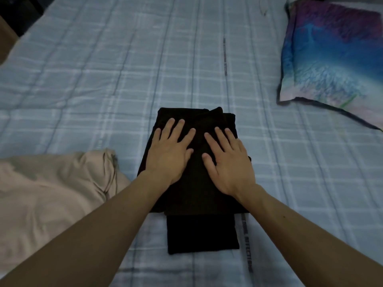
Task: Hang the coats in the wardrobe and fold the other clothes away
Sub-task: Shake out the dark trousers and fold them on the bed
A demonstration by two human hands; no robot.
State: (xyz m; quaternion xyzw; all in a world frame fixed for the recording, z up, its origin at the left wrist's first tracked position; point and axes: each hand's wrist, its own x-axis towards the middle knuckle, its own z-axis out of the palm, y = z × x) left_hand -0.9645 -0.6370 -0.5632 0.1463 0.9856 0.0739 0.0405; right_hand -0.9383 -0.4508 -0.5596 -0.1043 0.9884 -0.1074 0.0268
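Plaid bedcover (103,79) in pale blue fills nearly all I can see from the head camera. A blue and purple pillow (331,59) lies well beyond the right fingertips, off to their outer side. Directly under both palms sits the black garment (199,195), folded into a thick rectangle. The left hand (172,152) and right hand (230,164) lie flat on its far half, side by side and not quite touching. The fingers (178,129) are straight and spread — pressing down, not pinching or curling round anything. The fingertips stop just short of the garment's far edge.

What the next move hangs on, as I read it, is the long axis. The bundle runs the same way the fingers point, from the fingertips back past the wrists towards the body. Behind the wrists a narrower flap (202,233) sticks out from under the wider stack, so the fold looks unfinished at that near end. Both hands sit about equally near to it — neither has the advantage — and I judge that each would have to draw back along the axis to reach it.

Off the left little-finger side, just beside the black stack, lies a crumpled beige garment (51,193), not yet folded. The left hand is plainly the nearer to that one.
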